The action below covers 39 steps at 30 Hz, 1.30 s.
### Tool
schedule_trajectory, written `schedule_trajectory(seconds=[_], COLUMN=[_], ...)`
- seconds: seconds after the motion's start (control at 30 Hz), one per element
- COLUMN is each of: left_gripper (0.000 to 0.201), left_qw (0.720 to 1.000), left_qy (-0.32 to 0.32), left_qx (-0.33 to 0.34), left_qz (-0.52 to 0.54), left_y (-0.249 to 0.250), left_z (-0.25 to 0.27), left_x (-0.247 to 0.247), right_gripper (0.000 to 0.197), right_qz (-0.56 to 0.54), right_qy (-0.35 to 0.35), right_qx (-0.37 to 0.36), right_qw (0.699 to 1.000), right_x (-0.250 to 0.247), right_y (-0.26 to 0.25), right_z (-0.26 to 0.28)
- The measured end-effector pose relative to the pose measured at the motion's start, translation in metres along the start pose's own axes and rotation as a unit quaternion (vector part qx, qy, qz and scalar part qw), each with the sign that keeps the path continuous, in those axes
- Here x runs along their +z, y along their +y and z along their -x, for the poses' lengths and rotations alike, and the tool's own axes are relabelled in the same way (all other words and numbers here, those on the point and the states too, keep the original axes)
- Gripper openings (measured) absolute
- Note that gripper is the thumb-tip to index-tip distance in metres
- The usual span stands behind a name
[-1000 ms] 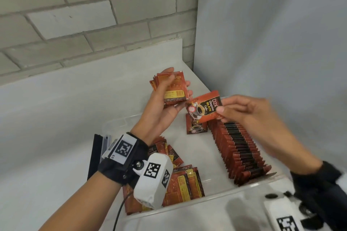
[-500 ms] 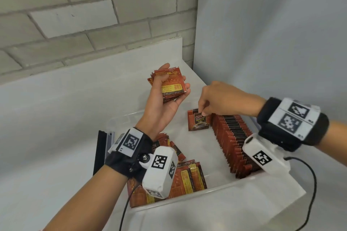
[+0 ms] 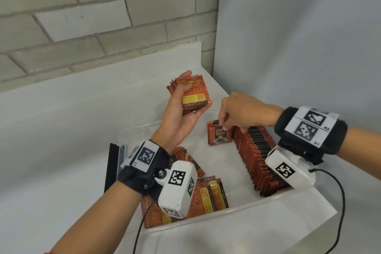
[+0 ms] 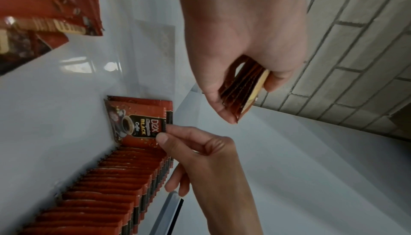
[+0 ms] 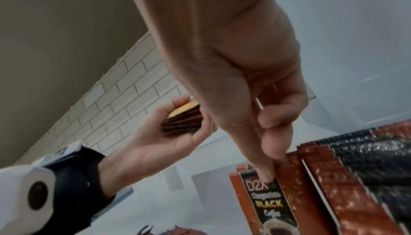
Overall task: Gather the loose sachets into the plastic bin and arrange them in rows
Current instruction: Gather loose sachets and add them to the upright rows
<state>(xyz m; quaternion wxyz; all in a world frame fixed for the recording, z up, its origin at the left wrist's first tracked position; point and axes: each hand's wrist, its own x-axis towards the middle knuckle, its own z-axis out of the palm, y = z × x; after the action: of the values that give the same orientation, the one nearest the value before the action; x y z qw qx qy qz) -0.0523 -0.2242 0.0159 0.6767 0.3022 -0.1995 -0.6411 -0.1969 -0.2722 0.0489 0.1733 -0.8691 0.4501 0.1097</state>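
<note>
A clear plastic bin (image 3: pixel 247 207) stands on the white table. Along its right side runs a long row of upright red sachets (image 3: pixel 259 156) (image 4: pixel 106 186). Two sachets stand at the far end, left of that row. My right hand (image 3: pixel 225 125) (image 4: pixel 164 133) (image 5: pixel 266 172) pinches the top edge of the front sachet (image 3: pixel 219 138) (image 4: pixel 138 124) (image 5: pixel 269 203). Above the bin's far edge, palm up, my left hand (image 3: pixel 185 105) (image 4: pixel 244 98) grips a stack of sachets (image 3: pixel 193 95) (image 5: pixel 184 119). Loose sachets (image 3: pixel 208 194) lie in the near left of the bin, partly hidden by my left wrist.
A black and grey flat object (image 3: pixel 112 167) leans just left of the bin. A brick wall (image 3: pixel 82 16) rises behind the table and a grey panel (image 3: pixel 299 37) closes the right side. Bare bin floor (image 3: pixel 222 163) shows between pile and row.
My right hand brought one sachet down from mid-air into the bin and stood it at the far end beside the row. The left hand stayed raised with its stack.
</note>
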Motion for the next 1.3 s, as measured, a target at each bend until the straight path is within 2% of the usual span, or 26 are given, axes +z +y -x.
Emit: schedule_trajectory(seconds=[0.3, 0.47, 0.6, 0.7, 0.9, 1.0, 1.07, 1.13, 1.23, 1.3], left_gripper=[0.031, 0.032, 0.037, 0.041, 0.036, 0.056, 0.062, 0.051, 0.03, 0.025], left_qw=[0.999, 0.997, 0.996, 0.994, 0.991, 0.986, 0.986, 0.986, 0.985, 0.986], left_qy=[-0.013, -0.03, -0.054, -0.072, -0.086, -0.08, -0.083, -0.086, -0.096, -0.107], left_qx=[0.0, 0.004, 0.005, -0.001, -0.037, -0.078, -0.1, -0.116, -0.12, -0.117], left_qz=[-0.042, -0.066, -0.073, -0.085, -0.099, -0.12, -0.103, -0.085, -0.075, -0.054], left_y=[-0.001, 0.0, 0.0, -0.001, -0.002, 0.0, 0.0, 0.0, -0.002, -0.003], left_z=[-0.001, 0.0, 0.002, 0.003, 0.005, 0.005, 0.004, 0.005, 0.006, 0.006], left_x=[-0.002, -0.001, 0.001, 0.002, 0.004, 0.004, 0.004, 0.006, 0.006, 0.004], right_gripper=[0.015, 0.013, 0.022, 0.018, 0.017, 0.009, 0.007, 0.011, 0.017, 0.018], right_qz=[-0.041, -0.148, -0.341, -0.426, -0.488, -0.51, -0.512, -0.487, -0.439, -0.417], right_qy=[-0.008, -0.001, 0.042, 0.071, 0.134, 0.179, 0.219, 0.243, 0.246, 0.245], right_qx=[0.003, 0.0, -0.019, -0.028, -0.051, -0.077, -0.109, -0.135, -0.153, -0.148], right_qw=[0.999, 0.989, 0.939, 0.901, 0.861, 0.837, 0.824, 0.828, 0.85, 0.863], right_x=[-0.001, -0.021, -0.037, -0.036, -0.026, -0.025, -0.024, -0.021, -0.014, -0.008], right_y=[0.009, 0.022, 0.025, 0.022, 0.017, 0.016, 0.016, 0.017, 0.019, 0.023], right_z=[-0.002, 0.009, 0.024, 0.03, 0.037, 0.045, 0.052, 0.058, 0.061, 0.06])
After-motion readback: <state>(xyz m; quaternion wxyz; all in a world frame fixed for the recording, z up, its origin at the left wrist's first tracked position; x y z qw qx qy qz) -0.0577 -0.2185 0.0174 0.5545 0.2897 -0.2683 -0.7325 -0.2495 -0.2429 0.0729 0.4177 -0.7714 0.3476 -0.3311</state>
